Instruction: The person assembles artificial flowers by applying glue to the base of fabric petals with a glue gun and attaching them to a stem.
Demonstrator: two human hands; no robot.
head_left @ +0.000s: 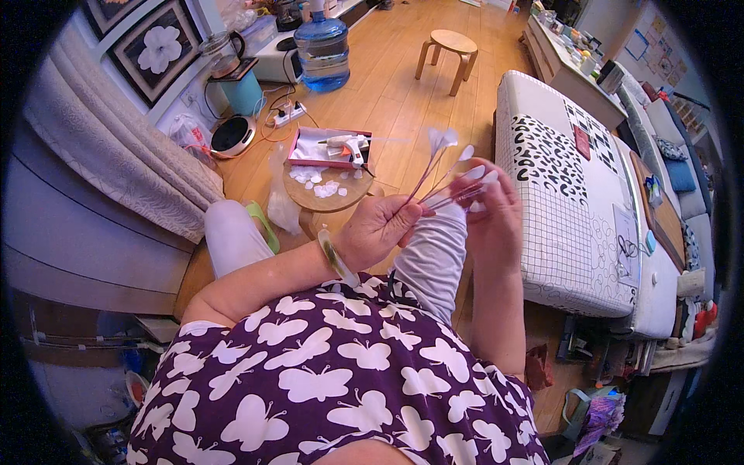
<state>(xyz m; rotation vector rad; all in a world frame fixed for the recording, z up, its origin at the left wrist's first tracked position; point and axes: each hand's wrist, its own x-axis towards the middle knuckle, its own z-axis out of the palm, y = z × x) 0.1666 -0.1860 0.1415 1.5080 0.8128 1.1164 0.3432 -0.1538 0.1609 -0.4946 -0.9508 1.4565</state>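
Note:
My left hand (pixel 377 230), with a pale bangle (pixel 338 258) at its wrist, pinches the lower ends of several thin stems (pixel 422 180) tipped with white petals (pixel 442 139). The stems fan out up and to the right, above my lap. Close on the right, my right hand (pixel 498 221) is raised with bent fingers around the petals on the right side of the bunch. Its fingertips are smeared by motion, so whether they grip a stem cannot be made out. Loose white petals (pixel 328 188) lie on a small round wooden stool (pixel 335 204) ahead of my knees.
On the stool, an open red-edged box (pixel 301 162) holds a glue gun (pixel 350 145). Beyond it are a power strip (pixel 288 114) with cords, a round hotplate (pixel 232 136) and a blue water bottle (pixel 322 56). A cloth-covered table (pixel 554 225) stands right; another stool (pixel 453 40) stands farther off.

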